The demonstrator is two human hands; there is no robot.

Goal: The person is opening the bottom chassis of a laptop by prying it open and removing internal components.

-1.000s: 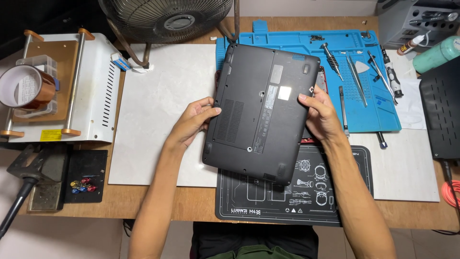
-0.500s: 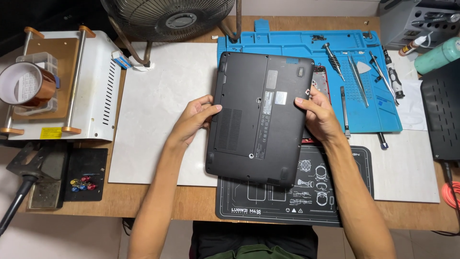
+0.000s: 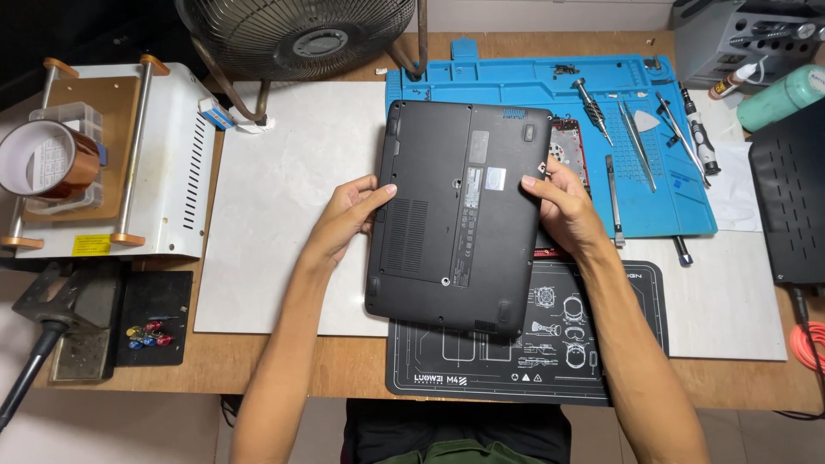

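Note:
A black laptop (image 3: 455,215) lies bottom side up in the middle of the bench, its long side running away from me. My left hand (image 3: 348,215) grips its left edge, thumb on the underside. My right hand (image 3: 563,202) holds the right edge, fingers on the base. The laptop partly rests on a black printed work mat (image 3: 559,352) and overlaps the blue silicone mat (image 3: 524,82) behind it.
Screwdrivers, tweezers and a pick (image 3: 640,133) lie on the blue mat at right. A hard drive (image 3: 567,150) peeks out beside the laptop. A white heating machine (image 3: 163,155) with a tape roll (image 3: 47,159) stands at left, a fan (image 3: 296,34) at the back, a black case (image 3: 786,193) at right.
Both hands have turned the laptop slightly clockwise, so it now sits nearly straight, and shifted it a little toward the back.

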